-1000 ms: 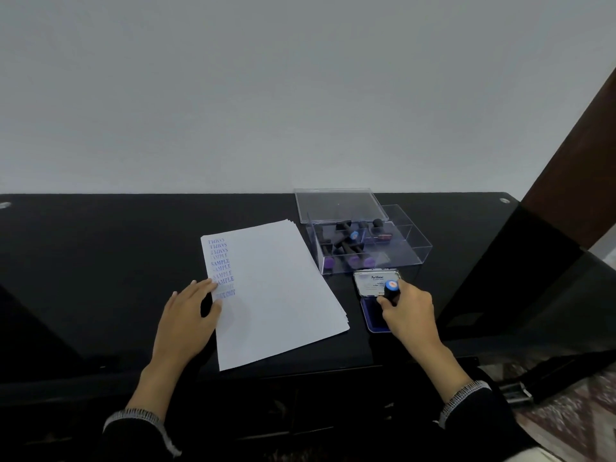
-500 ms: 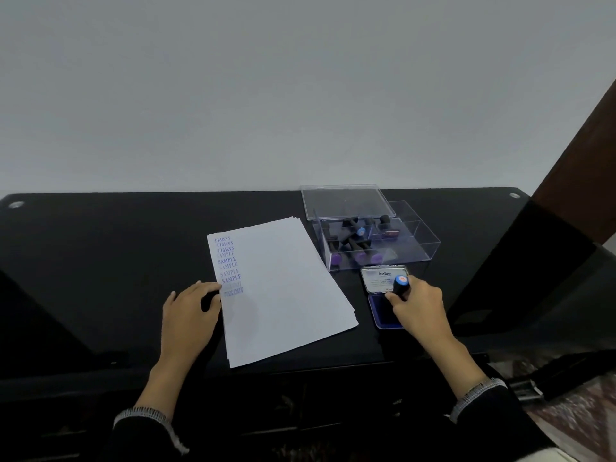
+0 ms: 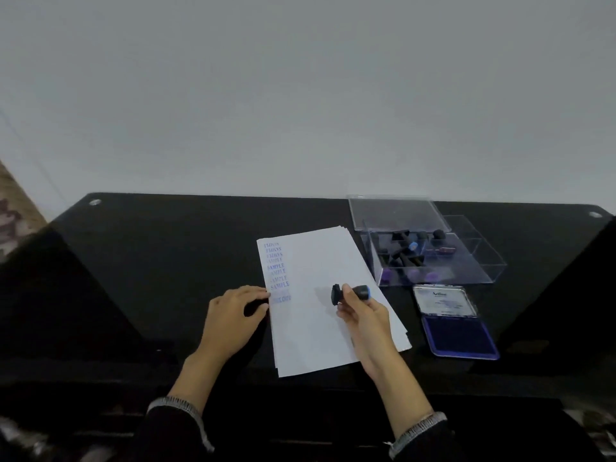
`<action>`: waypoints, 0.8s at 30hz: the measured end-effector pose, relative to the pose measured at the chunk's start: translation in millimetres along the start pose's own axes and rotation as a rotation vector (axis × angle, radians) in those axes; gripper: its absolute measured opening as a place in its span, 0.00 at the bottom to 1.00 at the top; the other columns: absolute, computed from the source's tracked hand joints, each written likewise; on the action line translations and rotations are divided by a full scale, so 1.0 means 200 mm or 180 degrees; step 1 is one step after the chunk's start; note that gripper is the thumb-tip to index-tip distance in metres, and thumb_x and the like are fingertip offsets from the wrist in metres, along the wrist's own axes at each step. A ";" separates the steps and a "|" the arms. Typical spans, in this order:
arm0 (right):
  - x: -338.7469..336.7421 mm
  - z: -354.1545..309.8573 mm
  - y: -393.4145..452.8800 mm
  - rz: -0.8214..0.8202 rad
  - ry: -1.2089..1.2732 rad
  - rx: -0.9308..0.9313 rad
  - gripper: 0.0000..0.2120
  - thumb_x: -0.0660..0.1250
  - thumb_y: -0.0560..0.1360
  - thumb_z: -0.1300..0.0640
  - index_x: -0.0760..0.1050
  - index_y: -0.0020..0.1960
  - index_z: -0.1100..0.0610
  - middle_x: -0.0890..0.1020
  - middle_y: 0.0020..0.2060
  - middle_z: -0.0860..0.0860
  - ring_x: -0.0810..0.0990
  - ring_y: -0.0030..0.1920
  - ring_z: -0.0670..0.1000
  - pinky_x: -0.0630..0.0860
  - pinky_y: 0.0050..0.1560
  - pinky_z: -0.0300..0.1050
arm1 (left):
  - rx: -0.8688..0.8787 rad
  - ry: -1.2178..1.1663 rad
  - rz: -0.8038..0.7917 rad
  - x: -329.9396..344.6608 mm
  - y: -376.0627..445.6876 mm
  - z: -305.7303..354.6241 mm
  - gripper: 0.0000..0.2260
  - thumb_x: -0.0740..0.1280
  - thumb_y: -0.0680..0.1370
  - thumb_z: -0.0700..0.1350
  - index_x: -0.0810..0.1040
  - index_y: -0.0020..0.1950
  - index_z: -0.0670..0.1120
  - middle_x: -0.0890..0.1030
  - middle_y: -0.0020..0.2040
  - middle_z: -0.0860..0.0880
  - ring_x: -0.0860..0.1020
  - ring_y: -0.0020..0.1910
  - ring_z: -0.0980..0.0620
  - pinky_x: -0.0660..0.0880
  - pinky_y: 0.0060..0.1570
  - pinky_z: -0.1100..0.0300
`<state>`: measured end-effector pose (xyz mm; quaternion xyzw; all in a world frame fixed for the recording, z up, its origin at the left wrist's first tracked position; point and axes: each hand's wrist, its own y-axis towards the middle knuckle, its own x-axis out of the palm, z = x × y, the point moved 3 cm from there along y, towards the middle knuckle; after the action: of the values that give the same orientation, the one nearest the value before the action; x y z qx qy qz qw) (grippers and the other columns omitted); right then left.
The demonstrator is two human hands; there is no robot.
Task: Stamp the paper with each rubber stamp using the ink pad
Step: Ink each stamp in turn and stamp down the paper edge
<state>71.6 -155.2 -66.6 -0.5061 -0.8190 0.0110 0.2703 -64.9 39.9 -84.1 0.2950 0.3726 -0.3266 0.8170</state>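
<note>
Left hand [image 3: 235, 320] rests with relaxed fingers at the paper's [image 3: 320, 315] left edge. A column of blue "SAMPLE" prints already runs down that edge. Right hand [image 3: 365, 315] grips a black stamp [image 3: 350, 292], tilted sideways above mid-sheet. More stamps wait in the clear box [image 3: 430, 258], far right; ink pad [image 3: 458, 331] lies open.

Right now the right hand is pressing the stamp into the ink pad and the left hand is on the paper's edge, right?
Not quite. In the head view the right hand holds the stamp over the paper, away from the ink pad. The left hand is on the paper's edge.
</note>
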 end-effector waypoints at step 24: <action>0.40 0.18 0.08 -0.0608 -0.3312 -0.1792 0.07 0.64 0.78 0.54 0.70 0.53 0.56 0.76 0.52 0.49 0.76 0.49 0.47 0.71 0.43 0.27 | 0.0057 0.0097 -0.0025 0.01 -0.02 -0.03 0.17 0.67 0.74 0.59 0.76 0.62 0.59 0.72 0.64 0.66 0.58 0.71 0.63 0.51 0.64 0.61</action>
<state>41.2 -70.7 -66.2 -0.4106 -0.8570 0.0156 -0.3110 -70.4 40.8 -89.9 0.3058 0.3833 -0.3285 0.8072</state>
